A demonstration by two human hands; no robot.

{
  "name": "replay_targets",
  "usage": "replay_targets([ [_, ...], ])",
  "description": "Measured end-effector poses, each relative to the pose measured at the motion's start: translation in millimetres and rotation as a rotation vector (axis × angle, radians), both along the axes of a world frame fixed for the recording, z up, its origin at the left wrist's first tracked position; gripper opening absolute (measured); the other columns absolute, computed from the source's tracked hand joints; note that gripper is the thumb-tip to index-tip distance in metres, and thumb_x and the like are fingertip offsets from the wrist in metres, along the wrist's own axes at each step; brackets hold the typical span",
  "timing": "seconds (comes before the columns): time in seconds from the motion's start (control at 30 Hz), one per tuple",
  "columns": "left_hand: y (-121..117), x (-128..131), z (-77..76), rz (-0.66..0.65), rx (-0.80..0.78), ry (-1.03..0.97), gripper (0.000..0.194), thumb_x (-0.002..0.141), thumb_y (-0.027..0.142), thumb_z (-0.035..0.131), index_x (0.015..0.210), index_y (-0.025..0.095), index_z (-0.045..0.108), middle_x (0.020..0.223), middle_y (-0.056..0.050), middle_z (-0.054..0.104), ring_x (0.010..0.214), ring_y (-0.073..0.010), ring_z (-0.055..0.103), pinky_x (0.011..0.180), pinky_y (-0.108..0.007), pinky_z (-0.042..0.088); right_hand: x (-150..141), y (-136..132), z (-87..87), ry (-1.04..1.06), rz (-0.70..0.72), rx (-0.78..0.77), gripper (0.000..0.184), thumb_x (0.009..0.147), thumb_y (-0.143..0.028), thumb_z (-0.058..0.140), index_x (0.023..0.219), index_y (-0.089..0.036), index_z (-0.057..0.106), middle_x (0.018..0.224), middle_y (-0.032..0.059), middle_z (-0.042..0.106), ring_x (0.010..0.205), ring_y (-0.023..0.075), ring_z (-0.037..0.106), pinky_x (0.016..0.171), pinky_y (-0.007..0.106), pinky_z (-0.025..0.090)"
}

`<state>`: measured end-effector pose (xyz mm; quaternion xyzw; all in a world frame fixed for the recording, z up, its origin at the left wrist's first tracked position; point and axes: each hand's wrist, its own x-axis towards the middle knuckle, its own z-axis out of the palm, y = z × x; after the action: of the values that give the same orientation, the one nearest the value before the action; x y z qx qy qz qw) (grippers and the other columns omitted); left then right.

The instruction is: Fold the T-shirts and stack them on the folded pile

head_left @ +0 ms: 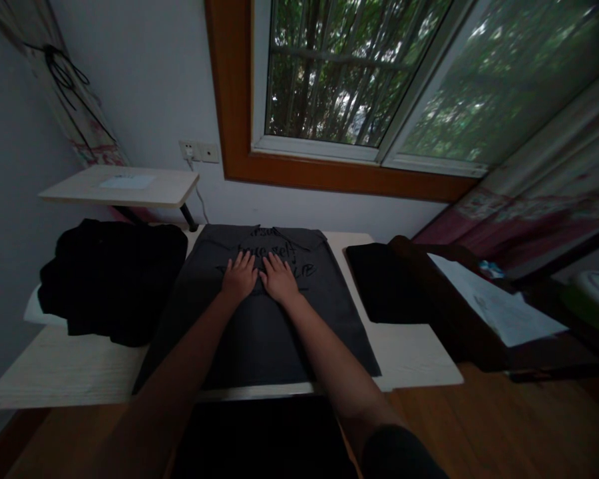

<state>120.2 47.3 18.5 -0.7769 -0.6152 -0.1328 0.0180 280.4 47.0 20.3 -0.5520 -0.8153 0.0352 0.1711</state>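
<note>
Atop the grey cloth (264,346), left hand (240,275) and right hand (279,278) lie flat, grasping nothing; presumably keeping it smooth.

1. Place read as a room in a home.
2. Cream-and-pink patterned fabric curtains (519,189) flanked a white-framed sliding glass window (422,93) set in an orange-brown wooden surround (339,178).
3. Brown wooden floor (479,426) ran below; white plastic socket plates (209,153) sat on the plain pale wall (150,86).
4. Pale wood-topped desk (419,352) bore a dark grey lettered cloth garment (259,346) and a black cloth heap (114,279).
</note>
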Motion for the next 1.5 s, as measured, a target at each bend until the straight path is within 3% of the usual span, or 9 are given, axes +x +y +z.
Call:
replay_targets([
  [0.13, -5.0, -35.9, -15.4, 0.023, 0.035, 0.017, 0.058, 0.104, 0.043, 0.03, 0.155, 0.018, 0.044, 0.165, -0.011, 0.037, 0.154, -0.0288, 0.032, 0.126, -0.053, 0.022, 26.7, 6.9, -17.1, 0.005, -0.077, -0.003, 0.056, 0.105, -0.045, 0.042, 0.153, -0.016, 0.047, 0.165, 0.0127, 0.035, 0.154, 0.0257, 0.03, 0.126, 0.047, 0.021],
  [0.27, -13.8, -84.4, -20.8, 0.059, 0.018, 0.039, 0.061, 0.104, 0.046, 0.028, 0.155, 0.016, 0.044, 0.164, -0.013, 0.038, 0.153, -0.0307, 0.033, 0.124, -0.056, 0.025, 83.6, 4.9, -25.5, 0.001, -0.18, 0.017, 0.056, 0.105, -0.044, 0.041, 0.152, -0.016, 0.048, 0.164, 0.0134, 0.037, 0.153, 0.0266, 0.032, 0.125, 0.048, 0.024],
  [0.4, -26.0, -129.1, -24.3, 0.14, 0.008, 0.056, 0.062, 0.103, 0.047, 0.029, 0.153, 0.015, 0.046, 0.163, -0.013, 0.04, 0.153, -0.0304, 0.033, 0.124, -0.052, 0.028, 144.8, -5.0, -30.8, 0.0, -0.25, 0.071, 0.055, 0.103, -0.041, 0.041, 0.15, -0.014, 0.052, 0.16, 0.0142, 0.043, 0.15, 0.028, 0.037, 0.123, 0.047, 0.03],
  [0.57, -44.1, -152.8, -23.8, 0.114, 0.008, 0.086, 0.062, 0.103, 0.041, 0.029, 0.149, 0.007, 0.049, 0.16, -0.016, 0.043, 0.151, -0.0296, 0.037, 0.124, -0.047, 0.03, 187.3, -19.5, -34.6, 0.019, -0.241, 0.134, 0.051, 0.102, -0.035, 0.041, 0.143, -0.01, 0.059, 0.153, 0.016, 0.053, 0.144, 0.0275, 0.047, 0.123, 0.045, 0.035],
  [0.83, -63.0, -155.4, -16.1, 0.106, 0.035, 0.082, 0.056, 0.101, 0.035, 0.032, 0.145, 0.01, 0.055, 0.156, -0.014, 0.05, 0.147, -0.0277, 0.044, 0.124, -0.046, 0.032, 192.3, -32.7, -33.9, 0.024, -0.244, 0.17, 0.045, 0.101, -0.031, 0.043, 0.138, -0.015, 0.064, 0.149, 0.0131, 0.057, 0.142, 0.026, 0.05, 0.121, 0.044, 0.039],
  [1.0, -66.2, -160.2, -22.8, 0.118, 0.065, 0.016, 0.051, 0.098, 0.032, 0.036, 0.142, 0.017, 0.059, 0.154, -0.01, 0.053, 0.145, -0.0243, 0.048, 0.124, -0.046, 0.031, 194.0, -39.2, -34.1, -0.006, -0.243, 0.206, 0.044, 0.1, -0.028, 0.043, 0.135, -0.014, 0.066, 0.145, 0.0136, 0.061, 0.137, 0.0263, 0.053, 0.119, 0.043, 0.04],
  [1.27, -64.2, -158.4, -29.4, 0.133, 0.137, -0.041, 0.051, 0.095, 0.029, 0.039, 0.138, 0.018, 0.064, 0.15, -0.01, 0.057, 0.141, -0.0252, 0.052, 0.124, -0.046, 0.033, 187.9, -45.5, -25.7, -0.084, -0.324, 0.219, 0.04, 0.099, -0.028, 0.046, 0.129, -0.014, 0.069, 0.137, 0.0127, 0.065, 0.127, 0.0282, 0.052, 0.115, 0.042, 0.037],
  [1.5, -63.5, -160.5, -31.8, 0.126, 0.16, -0.009, 0.05, 0.095, 0.029, 0.038, 0.137, 0.017, 0.065, 0.149, -0.009, 0.059, 0.139, -0.024, 0.054, 0.123, -0.044, 0.034, 183.2, -48.4, -21.0, -0.063, -0.378, 0.194, 0.04, 0.098, -0.029, 0.046, 0.128, -0.017, 0.07, 0.135, 0.012, 0.065, 0.124, 0.0305, 0.052, 0.105, 0.042, 0.042],
])
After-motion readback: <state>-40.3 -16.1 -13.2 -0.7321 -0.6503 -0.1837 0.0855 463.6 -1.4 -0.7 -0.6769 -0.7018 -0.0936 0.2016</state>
